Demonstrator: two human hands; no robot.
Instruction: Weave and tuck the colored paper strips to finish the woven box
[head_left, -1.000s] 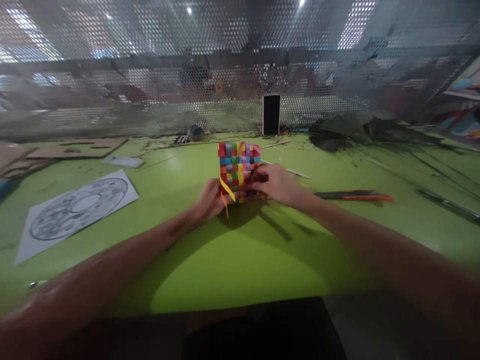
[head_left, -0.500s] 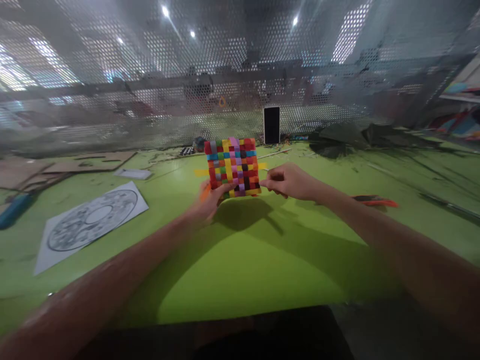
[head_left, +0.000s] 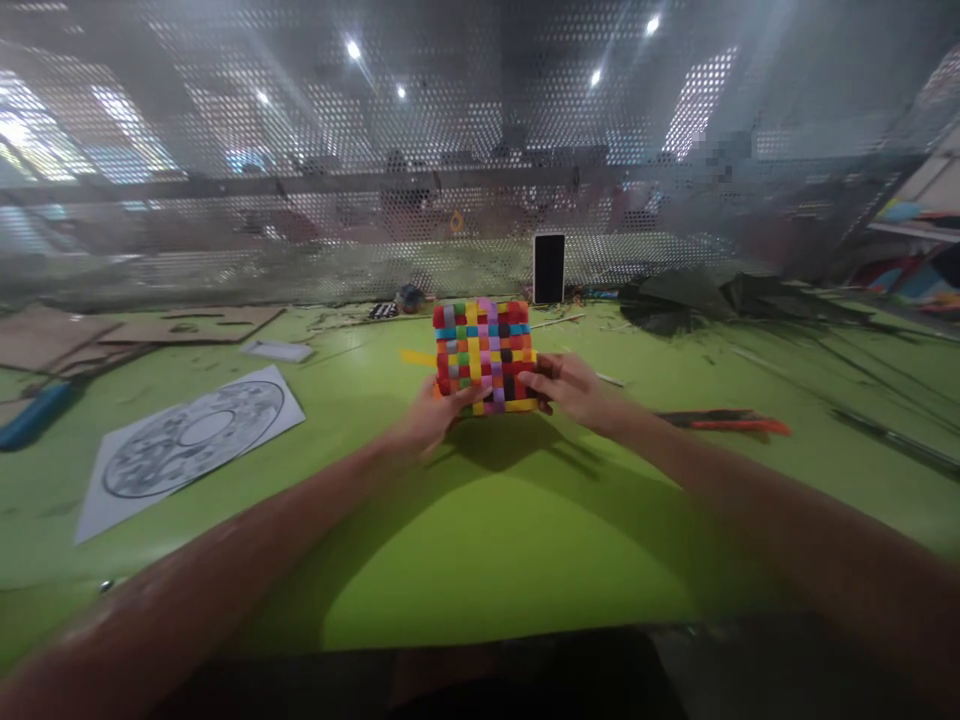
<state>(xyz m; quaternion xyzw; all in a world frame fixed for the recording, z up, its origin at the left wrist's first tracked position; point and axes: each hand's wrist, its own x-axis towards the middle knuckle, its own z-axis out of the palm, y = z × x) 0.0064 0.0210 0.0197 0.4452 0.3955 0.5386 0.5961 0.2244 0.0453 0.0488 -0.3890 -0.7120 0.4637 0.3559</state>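
Observation:
A square mat woven from bright strips (head_left: 484, 350) is held upright above the green table. My left hand (head_left: 433, 412) grips its lower left edge, thumb across the front. At its lower right edge my right hand (head_left: 566, 388) is closed on the mat, with the thumb on the front and the other fingers at the side and behind. A yellow strip (head_left: 417, 357) sticks out past the mat's left side. The far faces of the mat and the fingertips behind it are hidden.
A printed ring drawing (head_left: 195, 440) and cardboard pieces (head_left: 187, 328) lie left on the green table (head_left: 420, 560), near a blue cylinder (head_left: 41, 415). A dark-screened device (head_left: 549, 268) stands at the back. Right are orange-and-black tools (head_left: 724, 421) and dark leaves (head_left: 675, 290).
My right hand has moved in from beside the mat and taken hold of its right edge. The yellow strip end on that side no longer shows. The view has shifted slightly.

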